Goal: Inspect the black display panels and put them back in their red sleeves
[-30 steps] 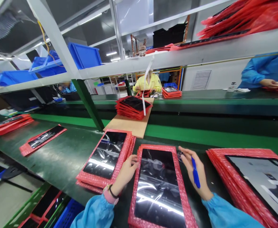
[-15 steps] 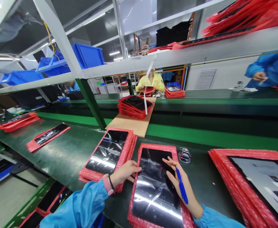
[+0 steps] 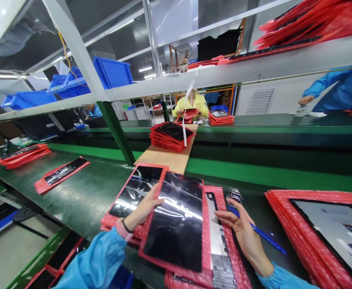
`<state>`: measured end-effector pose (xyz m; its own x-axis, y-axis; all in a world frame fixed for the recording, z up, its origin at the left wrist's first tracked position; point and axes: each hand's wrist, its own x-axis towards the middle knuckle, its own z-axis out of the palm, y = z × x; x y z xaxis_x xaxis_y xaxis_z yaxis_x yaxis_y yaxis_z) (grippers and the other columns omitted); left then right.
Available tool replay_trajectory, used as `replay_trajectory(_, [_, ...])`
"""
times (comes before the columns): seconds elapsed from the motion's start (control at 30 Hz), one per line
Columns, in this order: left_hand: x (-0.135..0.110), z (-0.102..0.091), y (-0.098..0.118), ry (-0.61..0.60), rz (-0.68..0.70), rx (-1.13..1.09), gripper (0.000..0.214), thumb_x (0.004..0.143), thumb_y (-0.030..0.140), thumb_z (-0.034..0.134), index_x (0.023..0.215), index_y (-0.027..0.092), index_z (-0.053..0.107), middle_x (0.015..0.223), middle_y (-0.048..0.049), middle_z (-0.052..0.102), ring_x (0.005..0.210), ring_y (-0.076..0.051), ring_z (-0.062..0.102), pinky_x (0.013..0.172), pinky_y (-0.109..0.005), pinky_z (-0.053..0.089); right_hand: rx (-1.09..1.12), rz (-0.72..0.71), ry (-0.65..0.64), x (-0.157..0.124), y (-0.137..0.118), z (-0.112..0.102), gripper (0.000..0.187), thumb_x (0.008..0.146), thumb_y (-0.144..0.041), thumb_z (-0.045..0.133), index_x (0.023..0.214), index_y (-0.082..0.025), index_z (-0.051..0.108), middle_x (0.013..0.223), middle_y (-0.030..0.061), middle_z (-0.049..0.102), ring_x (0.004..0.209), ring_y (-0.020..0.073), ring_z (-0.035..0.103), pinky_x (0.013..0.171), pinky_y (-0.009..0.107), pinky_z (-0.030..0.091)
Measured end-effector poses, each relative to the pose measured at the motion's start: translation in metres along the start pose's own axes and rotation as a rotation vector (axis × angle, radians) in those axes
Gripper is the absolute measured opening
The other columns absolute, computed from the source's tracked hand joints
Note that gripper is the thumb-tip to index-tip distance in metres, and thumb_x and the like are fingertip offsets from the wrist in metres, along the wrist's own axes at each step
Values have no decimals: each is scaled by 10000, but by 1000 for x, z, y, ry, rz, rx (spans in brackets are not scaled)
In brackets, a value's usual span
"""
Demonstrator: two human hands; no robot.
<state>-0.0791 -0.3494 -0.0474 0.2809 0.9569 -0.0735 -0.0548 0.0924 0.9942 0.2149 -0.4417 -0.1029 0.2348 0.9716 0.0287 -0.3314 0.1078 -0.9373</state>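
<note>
My left hand grips the left edge of a black panel in a red bubble-wrap sleeve and holds it tilted up above the green belt. Under it lies another red-sleeved panel showing a pale, printed face. My right hand hovers beside that lower panel, palm up, with a blue pen held between its fingers. A small metal clip rests on the belt just beyond the right hand.
A stack of red-sleeved panels lies at left and a bigger stack at right. More sleeves sit farther left on the belt. A cardboard sheet carries another stack. Other workers stand across the line. Blue bins sit on the shelf.
My left hand has lifted the top sleeved panel and swung it leftward, uncovering the one beneath. My right hand came off the panel face and turned palm up, the pen now pointing right.
</note>
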Motion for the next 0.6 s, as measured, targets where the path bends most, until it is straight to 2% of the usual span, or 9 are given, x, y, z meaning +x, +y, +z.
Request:
replay_trajectory(0.07, [5, -35, 14, 58, -9, -9, 692, 630, 181, 737, 1285, 249, 521, 1374, -53, 537, 1374, -292, 335, 1119, -389, 261, 16, 25, -4, -1, -4, -3, 470, 877, -656, 336, 1148, -283, 426, 747, 50, 737, 666, 232, 697, 662, 390, 541])
replay_trajectory(0.13, [8, -68, 29, 81, -42, -21, 703, 633, 210, 741, 1295, 241, 506, 1311, -75, 590, 1256, -325, 492, 1039, -426, 375, 11, 31, -14, -4, -6, -3, 423, 853, -667, 392, 1005, -281, 473, 662, 5, 685, 542, 188, 631, 551, 320, 504])
replay_trajectory(0.2, [10, -94, 39, 97, -59, -23, 705, 627, 216, 746, 1289, 230, 504, 1246, -82, 634, 1144, -318, 587, 978, -418, 434, -26, 39, -30, -7, -7, 0, 361, 830, -612, 511, 821, -251, 503, 589, -27, 605, 484, 141, 548, 485, 258, 440])
replay_trajectory(0.27, [10, -112, 43, 116, -83, -7, 673, 613, 209, 753, 1249, 205, 532, 1161, -89, 677, 1039, -300, 647, 924, -401, 472, -91, 47, -41, -11, -8, 4, 330, 810, -532, 603, 727, -222, 525, 574, -28, 572, 480, 116, 501, 466, 230, 395])
replay_trajectory(0.37, [13, -127, 42, 170, -127, 49, 583, 612, 203, 747, 1165, 177, 565, 980, -86, 725, 857, -262, 698, 831, -382, 508, -201, 37, -39, -16, -10, 9, 279, 773, -472, 671, 758, -203, 595, 618, -6, 603, 517, 122, 509, 495, 236, 396])
replay_trajectory(0.47, [15, -134, 41, 253, -151, 136, 488, 625, 210, 732, 1086, 160, 579, 816, -55, 724, 715, -220, 692, 757, -359, 518, -301, 9, -31, -21, -11, 12, 271, 733, -445, 705, 804, -194, 632, 661, 4, 606, 524, 127, 500, 500, 250, 392])
replay_trajectory(0.53, [16, -137, 44, 319, -160, 212, 413, 618, 202, 725, 1006, 138, 600, 748, -49, 709, 681, -216, 677, 729, -357, 515, -357, -18, -20, -24, -9, 12, 264, 718, -440, 706, 761, -193, 624, 677, 9, 597, 556, 142, 514, 515, 259, 397])
replay_trajectory(0.6, [18, -138, 49, 412, -146, 301, 316, 606, 178, 710, 903, 136, 608, 719, -51, 693, 732, -239, 672, 739, -365, 505, -408, -40, -9, -27, -5, 12, 278, 702, -444, 702, 665, -197, 579, 638, 7, 574, 573, 157, 521, 528, 270, 397])
